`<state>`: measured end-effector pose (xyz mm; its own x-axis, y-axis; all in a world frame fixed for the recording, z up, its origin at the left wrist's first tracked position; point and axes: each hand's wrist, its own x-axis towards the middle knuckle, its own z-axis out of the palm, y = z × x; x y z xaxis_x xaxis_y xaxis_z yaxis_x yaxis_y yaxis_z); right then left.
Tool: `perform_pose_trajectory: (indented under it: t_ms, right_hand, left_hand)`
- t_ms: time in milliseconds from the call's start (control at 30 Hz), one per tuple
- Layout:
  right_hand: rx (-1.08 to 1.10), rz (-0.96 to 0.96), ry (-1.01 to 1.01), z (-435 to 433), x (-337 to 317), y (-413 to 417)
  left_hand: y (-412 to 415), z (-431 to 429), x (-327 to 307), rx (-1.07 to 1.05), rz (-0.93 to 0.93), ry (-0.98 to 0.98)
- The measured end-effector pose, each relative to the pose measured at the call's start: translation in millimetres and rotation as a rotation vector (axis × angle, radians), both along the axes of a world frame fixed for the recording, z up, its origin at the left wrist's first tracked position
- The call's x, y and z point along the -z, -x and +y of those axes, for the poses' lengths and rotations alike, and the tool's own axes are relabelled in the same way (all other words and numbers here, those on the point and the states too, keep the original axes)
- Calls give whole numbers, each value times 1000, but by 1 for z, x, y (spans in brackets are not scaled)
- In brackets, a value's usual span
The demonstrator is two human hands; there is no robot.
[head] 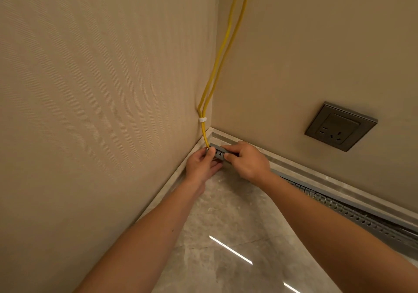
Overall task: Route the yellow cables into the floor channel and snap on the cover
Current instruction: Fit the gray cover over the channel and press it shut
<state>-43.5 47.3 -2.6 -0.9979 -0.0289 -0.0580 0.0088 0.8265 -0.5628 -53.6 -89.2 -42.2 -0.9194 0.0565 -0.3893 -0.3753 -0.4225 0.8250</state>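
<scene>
Two yellow cables (222,50) hang down the room corner, bound by a white tie (203,119), and bend into the corner end of a grey slotted floor channel (352,213) that runs along the right wall's skirting. My left hand (202,165) pinches the cables where they enter the channel end. My right hand (247,160) grips the channel's top edge just to the right, fingers curled over it. The cable inside the channel is hidden by my hands. No separate cover is visible.
A dark wall socket (341,126) sits on the right wall above the skirting (316,175). Beige textured walls meet at the corner. The floor (226,236) is glossy grey stone tile with light reflections.
</scene>
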Motion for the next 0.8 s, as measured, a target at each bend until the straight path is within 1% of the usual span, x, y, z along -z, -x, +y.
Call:
perform_pose_trajectory:
  t_ms: [200, 267, 367, 533, 800]
  right_hand:
    - [-74, 102, -100, -1, 4, -7]
    - [-103, 108, -160, -1, 3, -6]
    - [-123, 178, -256, -6, 6, 1]
    - [-91, 261, -281, -17, 14, -1]
    - [-127, 332, -305, -15, 21, -1]
  left_hand:
    - [-1, 1, 1, -30, 9, 18]
    - [0, 2, 0, -26, 7, 39]
    - [1, 2, 0, -19, -20, 31]
    - [2, 1, 1, -5, -39, 28]
    - [2, 2, 2, -35, -42, 81]
